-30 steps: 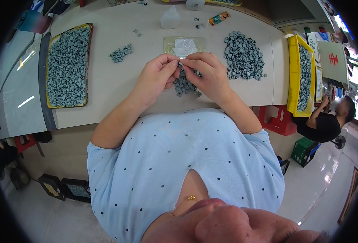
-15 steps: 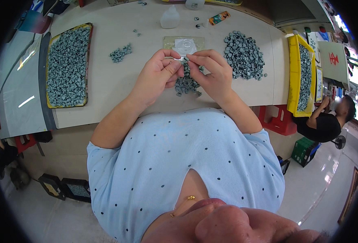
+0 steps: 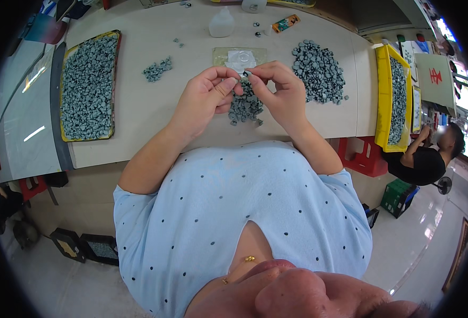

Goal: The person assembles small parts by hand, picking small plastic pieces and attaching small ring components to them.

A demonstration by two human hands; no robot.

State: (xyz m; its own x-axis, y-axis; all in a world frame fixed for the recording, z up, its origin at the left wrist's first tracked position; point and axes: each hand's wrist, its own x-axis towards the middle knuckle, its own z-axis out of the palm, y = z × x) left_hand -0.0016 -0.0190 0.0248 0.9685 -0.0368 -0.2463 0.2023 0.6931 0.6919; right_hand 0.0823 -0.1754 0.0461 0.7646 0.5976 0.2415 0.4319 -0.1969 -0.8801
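Note:
Both hands meet above a small heap of grey-green pieces (image 3: 247, 108) on the table. My right hand (image 3: 283, 94) pinches a small dark round piece (image 3: 246, 73) between thumb and fingertips. Close beside it, my left hand (image 3: 205, 98) has its thumb pressed to its forefinger; what sits between them is too small to make out. Just beyond the fingers lies a yellowish, see-through slab (image 3: 260, 54) with white paper (image 3: 241, 59) and a clear round item on it.
A large tray of pieces (image 3: 88, 87) lies left, with a small pile (image 3: 157, 69) nearer the middle. Right are a broad pile (image 3: 319, 72) and a yellow bin (image 3: 385, 98). A white squeeze bottle (image 3: 222, 24) and an orange-green packet (image 3: 286, 23) stand far back. Another person (image 3: 425, 159) sits at right.
My right hand has shifted slightly right, its fingertips now a little apart from the left hand's. The dark piece in its pinch shows more plainly. The left hand has barely moved.

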